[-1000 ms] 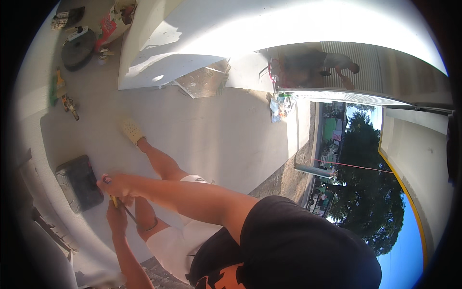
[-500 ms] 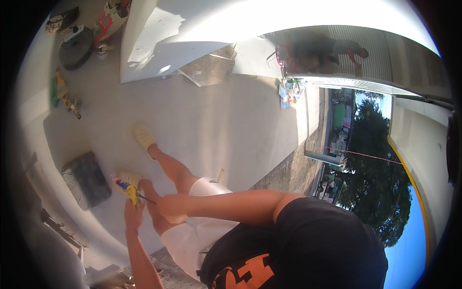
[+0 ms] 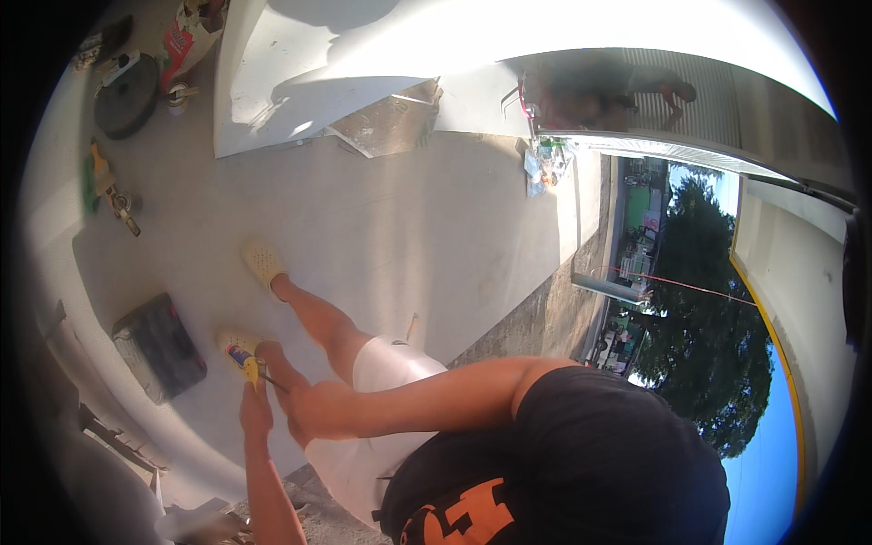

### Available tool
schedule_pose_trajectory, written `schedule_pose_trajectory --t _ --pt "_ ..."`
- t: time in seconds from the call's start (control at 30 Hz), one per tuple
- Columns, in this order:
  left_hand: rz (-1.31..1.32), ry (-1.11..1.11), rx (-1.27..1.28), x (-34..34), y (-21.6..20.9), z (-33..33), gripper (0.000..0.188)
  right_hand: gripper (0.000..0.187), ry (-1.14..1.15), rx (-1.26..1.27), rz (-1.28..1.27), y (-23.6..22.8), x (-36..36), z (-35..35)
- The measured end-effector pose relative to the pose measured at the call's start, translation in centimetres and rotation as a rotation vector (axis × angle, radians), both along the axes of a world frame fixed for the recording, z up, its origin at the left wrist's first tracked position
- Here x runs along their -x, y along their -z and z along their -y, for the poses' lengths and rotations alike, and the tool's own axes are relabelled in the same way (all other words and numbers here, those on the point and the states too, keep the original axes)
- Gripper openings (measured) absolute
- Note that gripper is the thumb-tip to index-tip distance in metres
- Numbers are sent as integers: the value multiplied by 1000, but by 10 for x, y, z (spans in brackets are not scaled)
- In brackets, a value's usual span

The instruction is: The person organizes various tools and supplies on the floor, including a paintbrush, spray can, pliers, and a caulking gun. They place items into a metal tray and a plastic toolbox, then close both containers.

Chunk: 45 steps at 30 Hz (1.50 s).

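Our left hand (image 3: 256, 406) was closed around a small tool (image 3: 243, 362) with a yellow and blue handle. We held it low, near our bent knees. Our right hand (image 3: 295, 420) was just beside the left one, and it looked curled too. We could not tell if it held the tool or only touched it. A thin dark tip stuck out from the tool toward the right hand.

We were crouched down on a pale concrete floor (image 3: 409, 227). One yellow shoe (image 3: 263, 263) was out in front. The other shoe (image 3: 232, 343) was right behind the tool.

A dark flat case (image 3: 159, 347) lay on the floor close to the hands, on the left. Farther off, a green and yellow tool (image 3: 104, 186) lay on the floor. A round black disc (image 3: 127, 84) lay near the top left. A big white wall block (image 3: 363, 64) stood far ahead.
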<state>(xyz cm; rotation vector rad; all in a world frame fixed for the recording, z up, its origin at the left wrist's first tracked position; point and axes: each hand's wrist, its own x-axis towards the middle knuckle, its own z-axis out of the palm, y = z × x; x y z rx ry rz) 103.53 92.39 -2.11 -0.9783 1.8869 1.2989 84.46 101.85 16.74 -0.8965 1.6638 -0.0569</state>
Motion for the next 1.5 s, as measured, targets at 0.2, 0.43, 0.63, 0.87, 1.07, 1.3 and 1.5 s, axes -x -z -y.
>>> schedule_pose_trajectory --t 0.2,0.43,0.63,0.87,1.07,1.3,1.5 --pt "63 59 76 23 0 -1 52 33 156 -8 -78 14 -4 -10" --pt "45 50 -23 27 -8 -3 59 58 -371 215 -126 -17 17 -19" --pt "-22 -94 -2 35 -30 -10 66 52 -445 152 -151 -43 41 -14" --pt "-109 -69 92 27 -54 -10 58 50 136 -373 340 1 103 12" --pt "-340 -65 118 34 -72 -13 64 70 831 -364 425 125 90 27" --pt "-356 -96 32 46 -80 -20 73 73 668 -439 331 147 76 38" --pt "-332 -214 26 41 -74 -24 71 64 330 -333 141 132 82 63"
